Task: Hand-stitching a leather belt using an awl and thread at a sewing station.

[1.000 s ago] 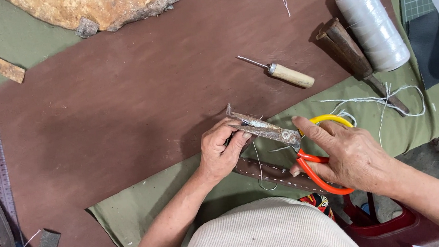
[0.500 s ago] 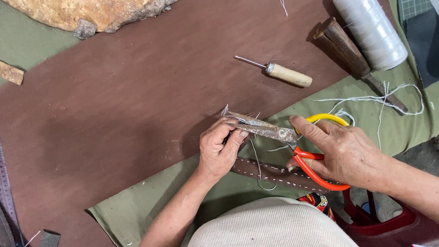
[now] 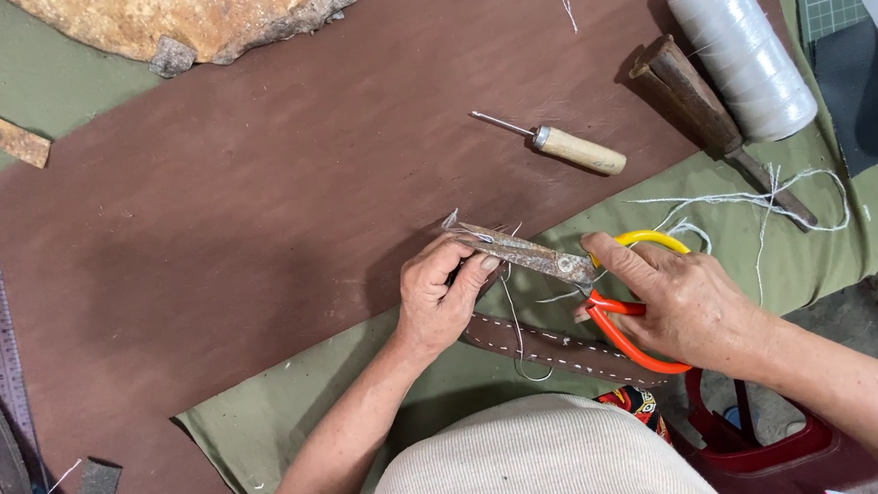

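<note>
Right hand (image 3: 691, 310) grips orange-and-yellow scissors (image 3: 558, 263), middle right of frame. Left hand (image 3: 442, 292) pinches white thread (image 3: 511, 316) at blades, above stitched leather strap (image 3: 554, 348). Awl (image 3: 564, 148) upper middle.

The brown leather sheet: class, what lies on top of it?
On the brown leather sheet lie an awl with a wooden handle and a rough stone slab. The left hand covers the edge near the scissors.

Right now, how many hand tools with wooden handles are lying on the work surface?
2: an awl on the brown leather sheet, and a dark wooden-handled tool beside the spool of white thread. Others may lie out of frame.
</note>
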